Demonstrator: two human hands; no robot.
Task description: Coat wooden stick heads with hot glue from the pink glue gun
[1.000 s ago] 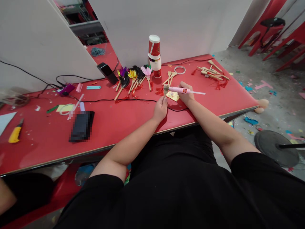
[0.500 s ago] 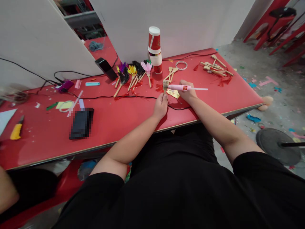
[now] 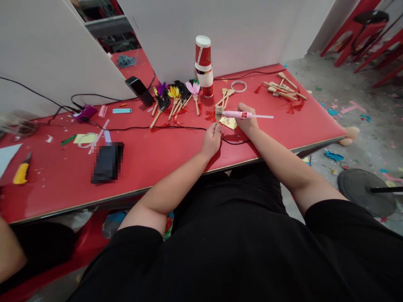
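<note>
My right hand (image 3: 247, 122) is closed around a pink glue gun (image 3: 239, 115) with a clear glue stick poking out to the right. Its nozzle points left at the head of a small wooden spoon-shaped stick (image 3: 218, 111). My left hand (image 3: 212, 139) pinches that stick from below and holds it upright over the red table (image 3: 176, 151). A yellow paper scrap (image 3: 229, 122) lies under the gun. A black cable (image 3: 176, 128) crosses the table just beyond my hands.
Behind my hands lie feathered sticks (image 3: 174, 98), stacked red paper cups (image 3: 204, 65), a tape ring (image 3: 239, 86) and more wooden sticks with red tassels (image 3: 283, 90). To the left are a dark phone (image 3: 107, 162), a yellow knife (image 3: 20, 174) and another person's arm (image 3: 9, 251).
The view has shifted slightly downward. The glue gun's nozzle has come up against the head of the wooden stick, which was a little apart a second ago.
</note>
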